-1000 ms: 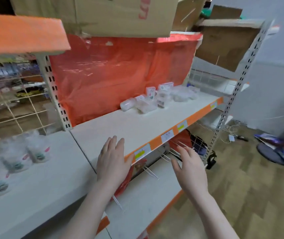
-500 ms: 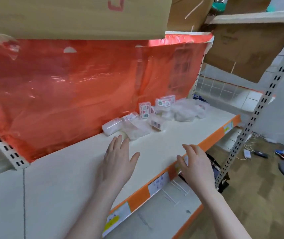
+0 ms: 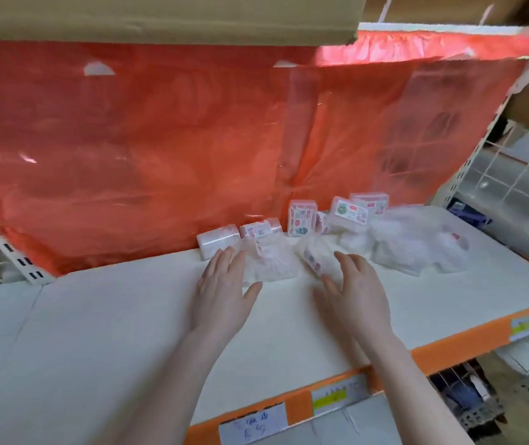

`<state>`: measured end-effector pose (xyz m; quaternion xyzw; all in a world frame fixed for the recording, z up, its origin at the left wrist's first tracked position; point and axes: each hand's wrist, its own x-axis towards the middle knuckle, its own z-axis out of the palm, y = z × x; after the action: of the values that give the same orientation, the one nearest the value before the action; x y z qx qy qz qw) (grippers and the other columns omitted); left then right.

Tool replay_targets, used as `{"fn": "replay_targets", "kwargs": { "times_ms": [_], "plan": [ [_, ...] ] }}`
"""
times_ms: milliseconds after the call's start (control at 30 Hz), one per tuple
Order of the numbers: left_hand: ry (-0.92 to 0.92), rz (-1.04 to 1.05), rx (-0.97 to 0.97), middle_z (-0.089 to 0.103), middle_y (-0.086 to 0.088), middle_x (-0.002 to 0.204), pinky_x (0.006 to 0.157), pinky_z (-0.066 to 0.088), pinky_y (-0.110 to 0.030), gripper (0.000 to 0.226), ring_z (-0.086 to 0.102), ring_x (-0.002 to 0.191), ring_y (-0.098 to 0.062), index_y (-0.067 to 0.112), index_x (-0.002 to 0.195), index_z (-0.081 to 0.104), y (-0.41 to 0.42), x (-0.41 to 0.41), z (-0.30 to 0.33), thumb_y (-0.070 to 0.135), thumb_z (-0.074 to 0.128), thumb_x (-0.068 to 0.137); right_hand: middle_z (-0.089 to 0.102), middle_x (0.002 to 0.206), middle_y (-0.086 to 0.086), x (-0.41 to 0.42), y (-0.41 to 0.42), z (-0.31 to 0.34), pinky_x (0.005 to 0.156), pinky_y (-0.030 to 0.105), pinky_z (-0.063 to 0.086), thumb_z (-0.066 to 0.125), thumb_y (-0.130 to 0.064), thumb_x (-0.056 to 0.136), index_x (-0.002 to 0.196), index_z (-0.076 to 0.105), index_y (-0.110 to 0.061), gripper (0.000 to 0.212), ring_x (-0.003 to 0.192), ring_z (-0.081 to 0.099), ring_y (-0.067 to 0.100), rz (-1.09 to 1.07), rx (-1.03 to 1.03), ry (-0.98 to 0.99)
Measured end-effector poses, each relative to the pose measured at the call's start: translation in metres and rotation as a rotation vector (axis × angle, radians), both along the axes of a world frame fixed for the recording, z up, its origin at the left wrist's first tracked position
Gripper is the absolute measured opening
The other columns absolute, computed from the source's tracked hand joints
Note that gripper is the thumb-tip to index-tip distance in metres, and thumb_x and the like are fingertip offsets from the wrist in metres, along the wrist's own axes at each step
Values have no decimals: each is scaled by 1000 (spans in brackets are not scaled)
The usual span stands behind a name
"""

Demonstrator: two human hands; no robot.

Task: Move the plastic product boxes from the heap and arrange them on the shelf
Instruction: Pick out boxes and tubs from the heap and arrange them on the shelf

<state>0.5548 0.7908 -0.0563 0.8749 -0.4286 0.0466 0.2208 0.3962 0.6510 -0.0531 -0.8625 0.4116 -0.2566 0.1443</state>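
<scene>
Nothing is held by either hand. The left hand (image 3: pixel 223 292) is spread flat, palm down, fingers straight, with its fingertips (image 3: pixel 224 255) at the near edge of a clear plastic box (image 3: pixel 217 240) lying on its side; whether contact is made cannot be told through the blur. The right hand (image 3: pixel 358 295) is likewise open and extended, its fingers reaching towards a small labelled box (image 3: pixel 313 263) tipped among crumpled clear wrapping (image 3: pixel 269 261). The heap of plastic product boxes (image 3: pixel 346 216) is gathered at the back of the white shelf (image 3: pixel 112 332), against a red plastic sheet (image 3: pixel 160 149): several boxes are stood upright, others are tilted or laid flat, and a larger mass of clear plastic bags (image 3: pixel 417 242) is seen to the right of them. The shelf's front edge is trimmed with an orange strip (image 3: pixel 449 348) bearing price labels (image 3: pixel 252 423). Cardboard boxes (image 3: pixel 160 14) are seen overhead.
</scene>
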Motion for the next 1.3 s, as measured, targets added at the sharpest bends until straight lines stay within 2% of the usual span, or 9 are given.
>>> {"fn": "replay_targets", "kwargs": {
  "times_ms": [100,200,333,467,667,800,933,1100,1300],
  "plan": [
    [21,98,1,21,2,155,112,17,-26,59,13,144,-13,20,144,31,-11,-9,-4,46,48,93,56,120,10,10,-25,-3,84,35,41,57,-29,89,130,51,-11,46,112,49,28,113,14,6],
    [28,180,-4,23,4,155,110,20,-26,60,15,143,-12,21,145,32,-19,-15,-6,45,50,92,54,121,8,19,-45,-6,81,34,41,55,-34,90,132,48,-13,48,113,48,26,196,64,7],
    [60,223,1,26,2,154,110,18,-25,61,17,143,-13,20,145,31,-25,-19,-7,40,54,92,53,122,7,28,-58,-10,78,34,40,55,-36,90,135,44,-16,50,112,50,26,267,120,-8],
    [90,204,1,31,2,151,110,21,-24,64,25,140,-13,18,146,31,-28,-15,-9,33,59,90,53,117,9,29,-58,-13,74,33,38,58,-36,89,133,47,-18,49,104,54,30,285,165,-57],
    [124,191,-67,38,4,146,102,30,-23,62,37,133,-13,17,143,36,-34,-8,-11,30,62,88,50,107,7,22,-57,-14,77,32,39,60,-36,86,136,45,-28,53,100,56,28,284,215,-59],
    [134,214,-129,42,5,143,96,32,-22,57,41,129,-13,17,141,40,-37,-6,-12,26,61,89,51,109,7,17,-55,-14,80,32,41,61,-34,86,136,46,-29,53,102,55,27,272,217,-70],
    [136,207,-161,44,5,142,94,33,-21,55,43,127,-13,18,141,41,-30,-6,-17,18,60,89,53,110,6,9,-52,-12,77,31,40,59,-35,87,135,45,-30,51,101,55,27,263,189,-36],
    [197,194,-198,44,6,141,94,30,-18,59,42,127,-11,20,142,39,-21,-9,-21,29,62,88,56,111,6,-1,-54,-11,74,33,40,60,-34,85,133,46,-27,51,100,54,27,252,155,7],
    [296,262,-137,43,1,144,99,34,-28,69,40,130,-17,18,142,37,-38,-2,-4,52,56,86,55,116,6,26,-66,1,80,35,42,58,-46,85,132,46,-22,54,108,53,27,256,146,142]
  ]
}}
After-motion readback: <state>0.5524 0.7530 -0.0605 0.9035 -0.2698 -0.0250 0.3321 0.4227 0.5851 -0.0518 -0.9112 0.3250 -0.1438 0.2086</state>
